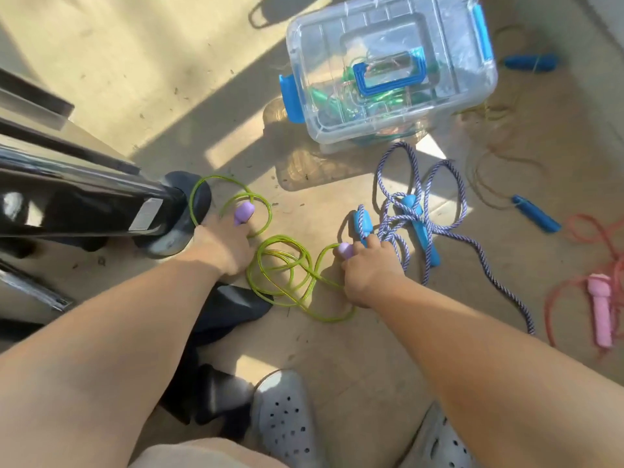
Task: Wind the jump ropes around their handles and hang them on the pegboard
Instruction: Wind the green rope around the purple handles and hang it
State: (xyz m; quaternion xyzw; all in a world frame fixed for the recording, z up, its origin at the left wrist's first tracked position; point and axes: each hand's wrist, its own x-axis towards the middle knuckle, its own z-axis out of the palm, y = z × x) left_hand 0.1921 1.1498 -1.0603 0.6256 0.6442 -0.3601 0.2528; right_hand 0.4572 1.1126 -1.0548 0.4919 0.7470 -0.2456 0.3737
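A green jump rope (287, 268) lies in loose loops on the floor between my hands. My left hand (224, 246) grips one of its purple handles (243, 212), whose tip sticks up from my fist. My right hand (369, 270) grips the other purple handle (345, 249); its fingers also touch a blue handle (362, 224) of a blue-and-white striped rope (449, 197) tangled just to the right. That rope's second blue handle (422, 228) lies on the floor. No pegboard is in view.
A clear plastic bin (391, 69) with blue latches holds more ropes, behind the striped rope. A pink-handled rope (601, 309) lies at right; a blue-handled brown rope (537, 214) sprawls farther back. A black stand base (182, 214) sits by my left hand. My grey clogs (287, 420) are below.
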